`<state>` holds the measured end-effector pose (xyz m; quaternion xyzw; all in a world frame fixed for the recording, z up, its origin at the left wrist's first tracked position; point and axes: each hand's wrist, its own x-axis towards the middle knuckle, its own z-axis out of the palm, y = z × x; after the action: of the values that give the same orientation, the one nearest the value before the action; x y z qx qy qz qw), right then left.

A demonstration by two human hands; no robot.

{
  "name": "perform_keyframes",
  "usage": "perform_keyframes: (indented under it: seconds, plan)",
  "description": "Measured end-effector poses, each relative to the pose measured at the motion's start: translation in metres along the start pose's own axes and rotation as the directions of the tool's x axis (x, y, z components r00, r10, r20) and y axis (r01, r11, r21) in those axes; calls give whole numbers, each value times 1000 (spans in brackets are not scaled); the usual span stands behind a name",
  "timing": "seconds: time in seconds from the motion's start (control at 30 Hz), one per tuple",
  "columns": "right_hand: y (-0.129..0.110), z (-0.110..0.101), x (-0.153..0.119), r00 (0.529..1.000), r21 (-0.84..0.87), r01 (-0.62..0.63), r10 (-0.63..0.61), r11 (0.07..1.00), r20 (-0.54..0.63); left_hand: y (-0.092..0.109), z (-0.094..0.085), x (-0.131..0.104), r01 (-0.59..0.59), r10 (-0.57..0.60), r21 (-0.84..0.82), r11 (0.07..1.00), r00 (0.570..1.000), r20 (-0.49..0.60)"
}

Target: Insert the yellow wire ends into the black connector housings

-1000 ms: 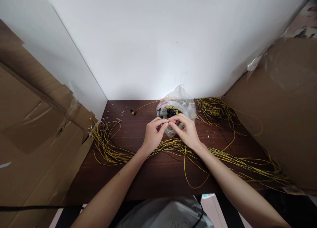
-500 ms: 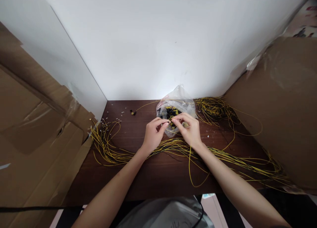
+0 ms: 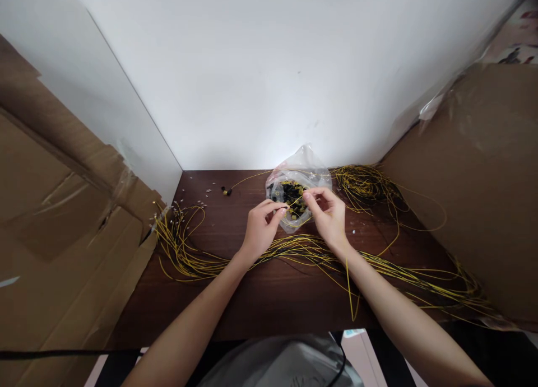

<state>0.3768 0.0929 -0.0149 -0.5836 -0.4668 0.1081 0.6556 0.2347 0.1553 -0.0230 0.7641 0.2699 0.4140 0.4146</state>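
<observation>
My left hand (image 3: 260, 227) is closed in a pinch over the front of a clear plastic bag (image 3: 306, 158). Between its thumb and forefinger is a small dark piece (image 3: 286, 207), too small to name. A thin yellow wire (image 3: 296, 201) stretches from there to my right hand (image 3: 330, 219), whose thumb and forefinger pinch it. Inside the open bag lie many small black and yellow parts (image 3: 290, 192). Under my wrists a long bundle of yellow and black wires (image 3: 302, 245) crosses the dark wooden table (image 3: 252, 303).
A tangled wire heap (image 3: 363, 180) sits at the back right. Small pale bits (image 3: 202, 203) are scattered at the left, near a black and yellow part (image 3: 227, 191) on a wire. Cardboard (image 3: 59, 208) stands at the left, more cardboard (image 3: 474, 180) at the right, a white wall (image 3: 252, 84) behind.
My right hand has moved right, away from the left fingertips, and the wire now spans the gap. A hanging wire loop below it has shifted right. My left hand stays put.
</observation>
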Motion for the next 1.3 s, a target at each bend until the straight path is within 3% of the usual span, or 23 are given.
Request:
perform_keyframes:
  seconds: [0.3, 0.43, 0.8, 1.3]
  plan:
    - [-10, 4, -5, 961, -77, 142, -119, 987, 250, -2, 0, 1, -15, 15, 24, 1000, 1000, 2]
    - [-10, 4, -6, 946, -77, 188, -159, 979, 283, -1, -1, 1, -29, 29, 32, 999, 1000, 4]
    - [-11, 4, -7, 954, -124, 205, -169, 971, 249, -1, 0, 0, -24, 24, 28, 999, 1000, 2]
    - [-5, 0, -2, 994, -128, 109, -108, 986, 18, -1, 0, 0, -16, 16, 13, 1000, 1000, 11]
